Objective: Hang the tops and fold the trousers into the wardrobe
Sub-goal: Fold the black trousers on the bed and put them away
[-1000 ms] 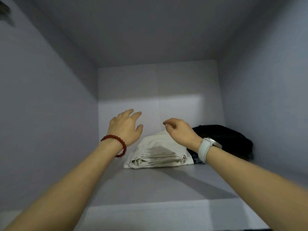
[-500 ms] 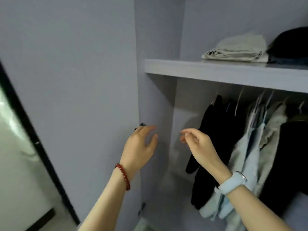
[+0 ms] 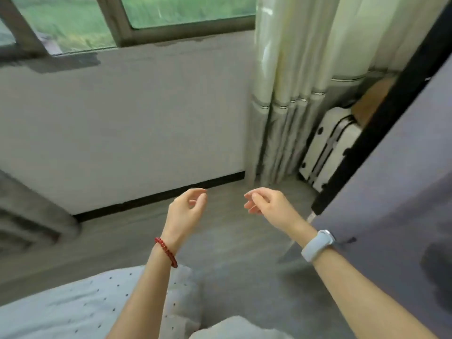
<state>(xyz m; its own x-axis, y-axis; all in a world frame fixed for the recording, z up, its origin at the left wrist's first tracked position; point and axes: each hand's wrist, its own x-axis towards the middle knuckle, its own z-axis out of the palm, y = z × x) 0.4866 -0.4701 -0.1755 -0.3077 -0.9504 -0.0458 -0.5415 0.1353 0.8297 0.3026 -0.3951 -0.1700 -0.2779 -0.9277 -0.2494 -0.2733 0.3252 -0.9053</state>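
Both hands hang in the air over the grey wood-look floor [image 3: 220,241], holding nothing. The left hand [image 3: 186,211], with a red bead bracelet [image 3: 166,250] on its wrist, has its fingers loosely curled, thumb and forefinger near each other but with nothing between them. The right hand [image 3: 266,204], with a white wristband watch [image 3: 318,244], is likewise loosely curled and free.

At the right edge stands the grey-lilac wardrobe door [image 3: 396,179] with a black edge strip; the wardrobe's inside does not show, and no tops or trousers can be made out. A pale blue sheet with small dark dots [image 3: 73,307] lies at the lower left. Behind are a white wall [image 3: 134,118], a window with a grey frame [image 3: 122,25], cream pleated curtains [image 3: 293,69] and a white hard-shell suitcase with black trim [image 3: 327,148] beside them.
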